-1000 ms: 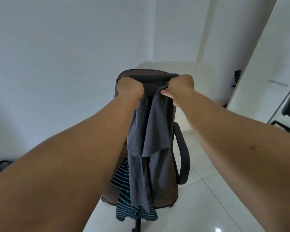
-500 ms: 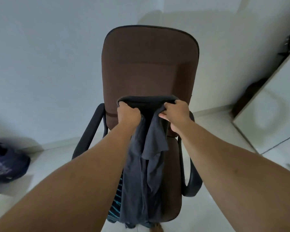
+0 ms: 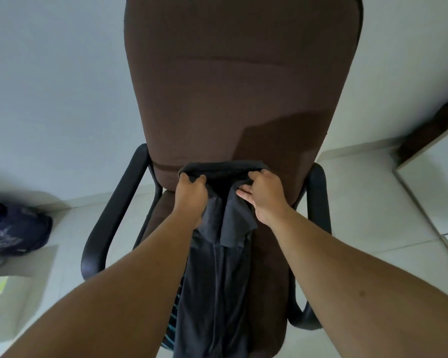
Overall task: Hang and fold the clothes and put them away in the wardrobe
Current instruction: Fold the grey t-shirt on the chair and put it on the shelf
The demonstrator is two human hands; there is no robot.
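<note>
A dark grey garment (image 3: 217, 275) hangs lengthwise down over the seat of a brown office chair (image 3: 238, 81). My left hand (image 3: 192, 195) grips its top edge at the left. My right hand (image 3: 263, 195) grips the same edge at the right, with the fingers curled over the cloth. The stretched top edge sits low against the chair's backrest. A striped dark and teal garment (image 3: 175, 316) peeks out under the grey one on the seat, mostly hidden.
Black armrests (image 3: 111, 215) flank the chair on both sides. A dark blue bag (image 3: 13, 233) lies on the pale tiled floor at the left. A white panel with a dark edge (image 3: 429, 171) stands at the right. A plain white wall is behind.
Both hands have brought the grey garment down from the top of the backrest to its base, and it now drapes over the seat. My view has tilted down and come closer.
</note>
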